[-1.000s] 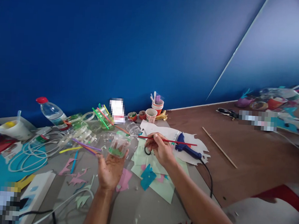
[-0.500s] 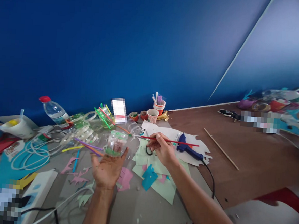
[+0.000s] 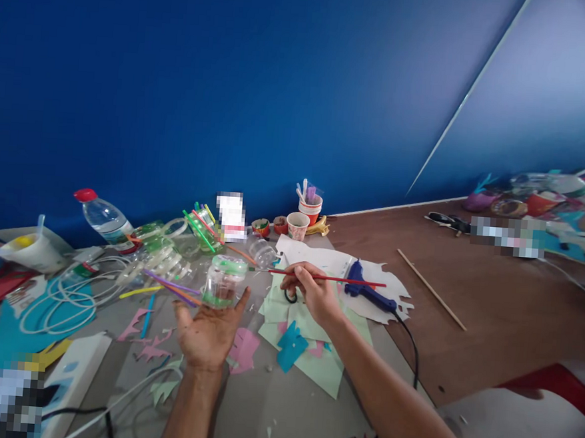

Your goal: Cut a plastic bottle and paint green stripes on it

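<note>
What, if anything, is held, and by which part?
Right hand: a red paintbrush, by the handle, nearer its bristle end. Left hand: a clear container, at its lower end; exact grip unclear.

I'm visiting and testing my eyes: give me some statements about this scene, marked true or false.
The right hand holds a paintbrush. True.
The paintbrush's handle is yellow. False: it is red.
The blue glue gun lies on white paper. True.
Both hands are clenched into fists. False: the left hand is spread, with a clear container at its fingers.
A red-capped bottle is left of both hands. True.
</note>
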A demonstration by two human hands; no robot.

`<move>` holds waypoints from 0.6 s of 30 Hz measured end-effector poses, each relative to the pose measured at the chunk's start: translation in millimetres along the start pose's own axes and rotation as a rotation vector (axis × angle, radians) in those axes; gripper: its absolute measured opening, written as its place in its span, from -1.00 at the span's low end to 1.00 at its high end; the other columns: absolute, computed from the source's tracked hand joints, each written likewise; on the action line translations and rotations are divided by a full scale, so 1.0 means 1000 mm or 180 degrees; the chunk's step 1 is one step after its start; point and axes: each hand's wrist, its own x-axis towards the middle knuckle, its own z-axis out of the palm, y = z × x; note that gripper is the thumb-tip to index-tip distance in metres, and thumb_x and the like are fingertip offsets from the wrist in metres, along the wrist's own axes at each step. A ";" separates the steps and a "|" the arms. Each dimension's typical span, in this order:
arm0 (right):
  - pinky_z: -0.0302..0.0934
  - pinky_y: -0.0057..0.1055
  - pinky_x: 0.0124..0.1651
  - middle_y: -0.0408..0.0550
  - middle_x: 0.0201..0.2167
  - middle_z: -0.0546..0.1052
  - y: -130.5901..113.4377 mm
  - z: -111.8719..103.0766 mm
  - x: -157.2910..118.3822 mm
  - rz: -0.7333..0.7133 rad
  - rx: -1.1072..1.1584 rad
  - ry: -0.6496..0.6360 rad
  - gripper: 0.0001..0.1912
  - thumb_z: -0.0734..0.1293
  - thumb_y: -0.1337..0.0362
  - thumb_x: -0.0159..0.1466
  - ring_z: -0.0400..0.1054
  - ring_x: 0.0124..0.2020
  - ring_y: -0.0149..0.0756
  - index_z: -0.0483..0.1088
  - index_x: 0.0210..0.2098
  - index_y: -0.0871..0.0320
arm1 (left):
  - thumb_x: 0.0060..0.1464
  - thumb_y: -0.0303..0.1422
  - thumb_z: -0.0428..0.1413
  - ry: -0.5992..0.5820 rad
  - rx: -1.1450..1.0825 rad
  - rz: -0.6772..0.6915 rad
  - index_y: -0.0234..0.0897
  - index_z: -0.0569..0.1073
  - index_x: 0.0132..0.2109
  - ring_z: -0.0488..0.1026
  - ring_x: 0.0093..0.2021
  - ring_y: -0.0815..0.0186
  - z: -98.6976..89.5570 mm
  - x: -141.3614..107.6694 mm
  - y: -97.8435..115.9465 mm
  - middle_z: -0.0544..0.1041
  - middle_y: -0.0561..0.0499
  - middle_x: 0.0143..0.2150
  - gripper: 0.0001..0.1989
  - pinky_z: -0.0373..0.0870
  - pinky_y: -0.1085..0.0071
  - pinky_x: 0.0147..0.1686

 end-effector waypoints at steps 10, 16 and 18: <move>0.13 -0.47 -0.56 -0.04 -0.58 0.55 -0.004 0.003 -0.003 0.0121 0.0374 -0.0226 -0.70 0.36 0.04 0.18 0.35 -0.60 -0.38 0.46 -0.37 0.18 | 0.17 0.11 -0.25 0.0177 -0.0181 -0.0015 -0.25 0.51 -0.01 0.48 0.03 0.08 0.003 -0.001 -0.002 0.59 -0.20 -0.07 -0.34 0.06 -0.25 0.18; 0.13 -0.46 -0.55 -0.06 -0.59 0.54 -0.002 0.000 0.001 0.0203 0.0112 -0.0099 -0.70 0.34 0.04 0.18 0.30 -0.63 -0.40 0.45 -0.39 0.18 | 0.17 0.12 -0.27 0.0154 -0.0186 -0.0120 -0.23 0.53 -0.06 0.55 -0.10 0.06 0.000 -0.002 0.003 0.62 -0.18 -0.17 -0.33 0.36 -0.13 -0.04; 0.13 -0.46 -0.55 -0.07 -0.60 0.53 -0.001 -0.001 0.002 0.0212 0.0181 -0.0038 -0.72 0.36 0.06 0.17 0.29 -0.63 -0.40 0.45 -0.40 0.18 | 0.17 0.11 -0.27 0.0202 -0.0126 -0.0130 -0.21 0.54 -0.09 0.56 -0.13 0.06 0.000 -0.003 0.004 0.63 -0.16 -0.20 -0.34 0.41 -0.08 -0.10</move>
